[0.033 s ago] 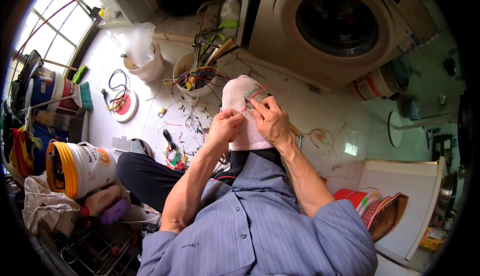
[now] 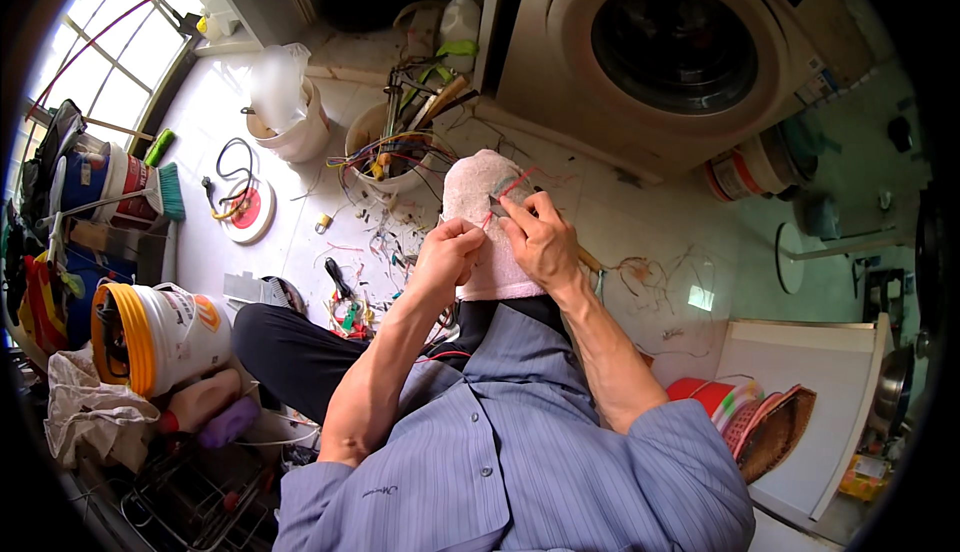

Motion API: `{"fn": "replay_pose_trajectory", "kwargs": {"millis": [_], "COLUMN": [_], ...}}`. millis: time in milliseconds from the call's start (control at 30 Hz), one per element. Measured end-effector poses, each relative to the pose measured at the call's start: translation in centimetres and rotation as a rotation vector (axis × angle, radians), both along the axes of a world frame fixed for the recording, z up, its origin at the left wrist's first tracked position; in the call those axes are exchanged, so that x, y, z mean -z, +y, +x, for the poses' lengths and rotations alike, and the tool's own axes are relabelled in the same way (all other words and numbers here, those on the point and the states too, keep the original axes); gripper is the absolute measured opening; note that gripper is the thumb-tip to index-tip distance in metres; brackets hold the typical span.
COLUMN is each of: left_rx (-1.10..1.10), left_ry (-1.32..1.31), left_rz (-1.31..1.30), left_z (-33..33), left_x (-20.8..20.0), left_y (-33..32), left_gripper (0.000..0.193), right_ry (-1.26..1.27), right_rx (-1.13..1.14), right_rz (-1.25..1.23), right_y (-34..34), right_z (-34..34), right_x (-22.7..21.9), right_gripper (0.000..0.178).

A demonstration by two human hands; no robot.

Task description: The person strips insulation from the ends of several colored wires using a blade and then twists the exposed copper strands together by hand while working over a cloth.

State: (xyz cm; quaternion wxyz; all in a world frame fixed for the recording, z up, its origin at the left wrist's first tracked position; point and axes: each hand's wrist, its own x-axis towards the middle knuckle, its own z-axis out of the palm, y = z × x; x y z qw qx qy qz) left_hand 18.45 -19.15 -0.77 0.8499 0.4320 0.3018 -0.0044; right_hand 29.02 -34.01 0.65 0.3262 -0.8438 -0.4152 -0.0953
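My left hand (image 2: pixel 450 252) is closed in a pinch on a thin red wire (image 2: pixel 518 184) above a pink towel (image 2: pixel 498 274) draped over my leg. The wire's far end sticks out beyond my fingers to the upper right. My right hand (image 2: pixel 545 244) is closed around a small dark blade-like tool (image 2: pixel 499 207), whose tip lies against the wire. Most of the tool is hidden by my fingers, so its exact kind does not show. Both hands are close together over the towel.
A white bucket (image 2: pixel 360 178) of tools and wires stands ahead. Wire scraps lie scattered on the floor to the left, beside a coiled black cable (image 2: pixel 236 164). A washing machine (image 2: pixel 560 82) stands ahead right. Another bucket (image 2: pixel 190 337) lies on its side at left.
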Motion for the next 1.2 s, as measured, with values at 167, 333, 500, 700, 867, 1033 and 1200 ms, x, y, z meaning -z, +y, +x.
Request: {"fn": "replay_pose_trajectory", "kwargs": {"millis": [167, 333, 500, 700, 867, 1033, 1200], "left_rx": [0.025, 0.16, 0.16, 0.048, 0.078, 0.111, 0.133], "left_ry": [0.019, 0.075, 0.021, -0.029, 0.071, 0.128, 0.172], "left_rz": [-0.07, 0.517, 1.133, 0.956, 0.852, 0.843, 0.738], "left_z": [-3.1, -3.3, -2.6, -0.8, 1.6, 2.7, 3.1], "left_x": [-0.8, -0.6, -1.5, -1.2, -0.7, -0.9, -1.2], "left_y": [-0.1, -0.4, -0.3, -1.0, -1.0, -0.8, -0.7], "left_gripper": [0.011, 0.018, 0.025, 0.02, 0.022, 0.025, 0.024], "right_ry": [0.013, 0.061, 0.082, 0.116, 0.134, 0.185, 0.179], "right_rx": [0.031, 0.031, 0.036, -0.017, 0.013, -0.046, -0.121], "right_rz": [0.015, -0.003, 0.004, 0.088, 0.189, 0.067, 0.089], "right_y": [-0.7, -0.2, -0.5, -0.3, -0.7, -1.0, -1.4], "right_z": [0.7, 0.4, 0.4, 1.3, 2.3, 1.8, 2.2], "right_x": [0.7, 0.2, 0.1, -0.1, 1.1, 0.1, 0.3], "right_gripper": [0.03, 0.028, 0.029, 0.029, 0.028, 0.028, 0.027]}}
